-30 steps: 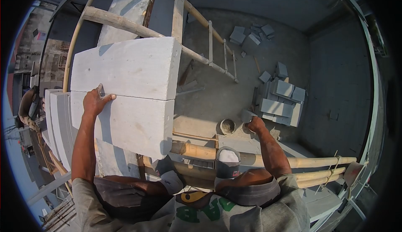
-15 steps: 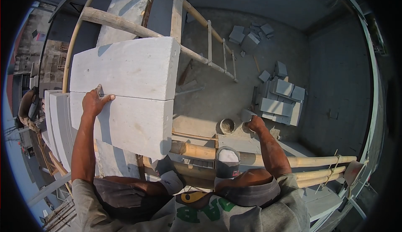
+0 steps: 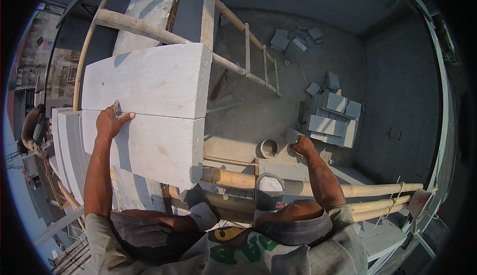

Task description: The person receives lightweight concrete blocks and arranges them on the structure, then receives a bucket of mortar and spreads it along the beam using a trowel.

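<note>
White concrete blocks, two of them, already meet at a seam in the head view, the left hand spread over it. The right hand has its grip closed on what may be a grey trowel; the block stack below looks unused.

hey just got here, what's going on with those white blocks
A person's left hand rests spread at the seam between two big white blocks lying edge to edge. The right hand grips what looks like a grey tool, held away from them. A stack of smaller-looking blocks sits on the floor below.
</note>
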### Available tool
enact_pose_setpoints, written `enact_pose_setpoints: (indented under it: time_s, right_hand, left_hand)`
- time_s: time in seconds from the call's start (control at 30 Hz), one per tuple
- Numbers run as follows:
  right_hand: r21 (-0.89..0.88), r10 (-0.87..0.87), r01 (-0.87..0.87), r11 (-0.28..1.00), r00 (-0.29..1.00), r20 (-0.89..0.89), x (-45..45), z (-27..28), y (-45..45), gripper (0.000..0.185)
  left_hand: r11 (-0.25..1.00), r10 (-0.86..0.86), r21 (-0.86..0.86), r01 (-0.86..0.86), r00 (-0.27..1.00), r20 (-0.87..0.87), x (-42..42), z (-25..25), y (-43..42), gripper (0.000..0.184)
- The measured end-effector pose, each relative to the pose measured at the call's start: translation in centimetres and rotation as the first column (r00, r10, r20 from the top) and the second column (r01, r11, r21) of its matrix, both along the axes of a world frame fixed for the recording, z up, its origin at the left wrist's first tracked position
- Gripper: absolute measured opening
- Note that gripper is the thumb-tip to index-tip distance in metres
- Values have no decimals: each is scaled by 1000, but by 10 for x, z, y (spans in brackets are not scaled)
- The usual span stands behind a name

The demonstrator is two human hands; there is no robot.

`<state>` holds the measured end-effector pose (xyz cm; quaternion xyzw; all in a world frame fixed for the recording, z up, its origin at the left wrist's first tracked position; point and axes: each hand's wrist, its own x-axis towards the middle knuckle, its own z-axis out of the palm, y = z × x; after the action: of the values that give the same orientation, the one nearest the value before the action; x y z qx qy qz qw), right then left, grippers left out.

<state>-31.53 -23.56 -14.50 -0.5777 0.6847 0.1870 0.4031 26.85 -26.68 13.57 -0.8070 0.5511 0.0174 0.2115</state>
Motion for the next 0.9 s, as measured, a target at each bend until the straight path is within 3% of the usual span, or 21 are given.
enact_pose_setpoints:
  time_s: [0.9]
  right_hand:
    - [2, 3, -3, 1000, 1000, 22, 2, 2, -1, 54]
  left_hand:
    - [999, -26, -25, 26, 1000, -11, 4, -3, 1, 93]
